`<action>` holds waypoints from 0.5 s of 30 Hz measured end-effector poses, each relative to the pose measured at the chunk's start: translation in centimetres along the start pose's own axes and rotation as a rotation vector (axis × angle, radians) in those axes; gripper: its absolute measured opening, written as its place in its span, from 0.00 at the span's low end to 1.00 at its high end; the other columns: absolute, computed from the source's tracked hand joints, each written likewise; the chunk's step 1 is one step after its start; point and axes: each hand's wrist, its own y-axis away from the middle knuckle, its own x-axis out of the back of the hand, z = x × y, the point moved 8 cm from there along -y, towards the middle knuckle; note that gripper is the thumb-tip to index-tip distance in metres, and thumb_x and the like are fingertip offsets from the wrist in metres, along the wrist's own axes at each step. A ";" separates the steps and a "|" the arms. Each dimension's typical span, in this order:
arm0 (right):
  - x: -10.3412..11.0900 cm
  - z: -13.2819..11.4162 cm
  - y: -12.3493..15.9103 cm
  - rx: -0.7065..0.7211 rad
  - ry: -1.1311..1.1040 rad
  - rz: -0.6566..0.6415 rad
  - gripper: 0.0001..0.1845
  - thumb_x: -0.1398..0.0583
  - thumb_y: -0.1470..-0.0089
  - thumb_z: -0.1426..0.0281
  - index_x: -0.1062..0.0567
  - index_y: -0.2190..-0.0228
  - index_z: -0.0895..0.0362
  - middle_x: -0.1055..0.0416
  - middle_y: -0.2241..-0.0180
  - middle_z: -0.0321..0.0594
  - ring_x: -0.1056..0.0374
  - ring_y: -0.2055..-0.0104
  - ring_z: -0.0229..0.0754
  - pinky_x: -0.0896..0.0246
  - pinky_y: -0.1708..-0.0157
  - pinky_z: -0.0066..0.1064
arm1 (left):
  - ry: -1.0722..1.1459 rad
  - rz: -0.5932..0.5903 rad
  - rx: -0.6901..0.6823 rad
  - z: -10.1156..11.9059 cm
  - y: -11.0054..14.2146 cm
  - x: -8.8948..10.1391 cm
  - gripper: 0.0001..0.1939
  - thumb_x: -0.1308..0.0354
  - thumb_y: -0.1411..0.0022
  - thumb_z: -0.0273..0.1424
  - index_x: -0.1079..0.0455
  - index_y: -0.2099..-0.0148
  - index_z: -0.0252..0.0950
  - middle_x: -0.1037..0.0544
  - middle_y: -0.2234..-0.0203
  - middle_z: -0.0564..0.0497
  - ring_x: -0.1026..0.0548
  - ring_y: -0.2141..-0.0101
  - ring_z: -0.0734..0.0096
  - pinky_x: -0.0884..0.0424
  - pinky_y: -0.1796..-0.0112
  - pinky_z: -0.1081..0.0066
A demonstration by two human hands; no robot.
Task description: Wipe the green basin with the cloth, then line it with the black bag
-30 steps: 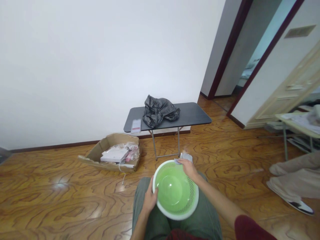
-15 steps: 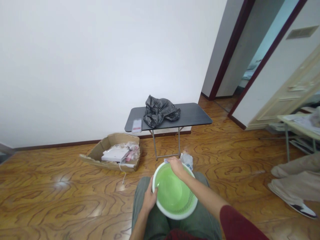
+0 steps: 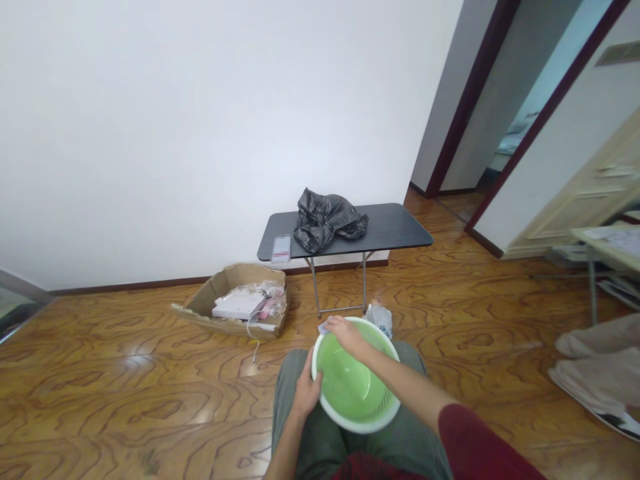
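A round green basin with a white rim and a perforated side rests on my lap, its opening facing up toward me. My left hand grips the rim at the left, thumb on the inner side. At the far left part of the rim, my right hand presses a small pale cloth or wipe against the edge. Only a corner of that pale piece shows past the fingers. My right forearm crosses over the basin's opening.
Ahead stands a black folding table bearing a crumpled black plastic bag and a printed card. A cardboard box of papers and wrapping sits left. A white plastic bag lies beyond the basin. Another person's legs are at right.
My right hand has slid leftward along the far rim with the pale cloth, more of which now shows. My left hand still holds the basin. The whole view has shifted slightly.
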 end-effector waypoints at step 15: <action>6.8 8.6 11.3 -0.586 0.141 0.066 0.30 0.52 0.44 0.83 0.24 0.45 0.61 0.24 0.46 0.49 0.27 0.46 0.46 0.36 0.43 0.35 | -0.050 0.008 -0.009 0.2 -0.1 0.0 0.37 0.45 0.38 0.32 0.46 0.28 0.35 0.36 0.33 0.45 0.38 0.34 0.59 0.44 0.34 0.60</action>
